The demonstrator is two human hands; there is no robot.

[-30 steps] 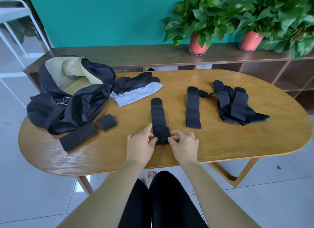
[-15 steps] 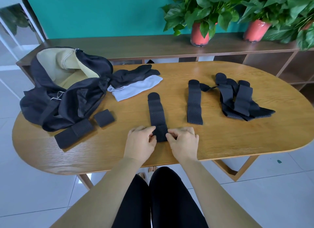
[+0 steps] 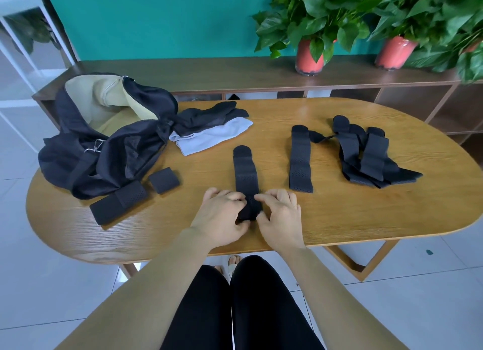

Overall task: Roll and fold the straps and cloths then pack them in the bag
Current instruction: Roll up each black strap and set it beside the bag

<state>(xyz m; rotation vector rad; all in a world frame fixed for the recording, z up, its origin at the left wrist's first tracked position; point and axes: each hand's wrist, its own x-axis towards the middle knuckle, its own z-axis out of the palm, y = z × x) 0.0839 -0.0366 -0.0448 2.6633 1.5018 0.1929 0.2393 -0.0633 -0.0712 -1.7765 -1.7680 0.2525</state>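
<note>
We see both hands gripping one strap's near end.
Head view: the left hand (image 3: 222,216) and right hand (image 3: 281,217) curl fingers and thumbs round the near end of the strap (image 3: 245,172), which lies on the table (image 3: 339,219) pointing away from us. The open bag (image 3: 104,140) sits far left, touching the cloths (image 3: 211,132); a second strap (image 3: 300,159) and a pile (image 3: 366,153) lie to the right.

Bright, even light around me; the bag (image 3: 112,161) throws a soft shadow on my table (image 3: 366,213), whose edges bow with the lens; plants (image 3: 444,23) at upper right blur slightly.
</note>
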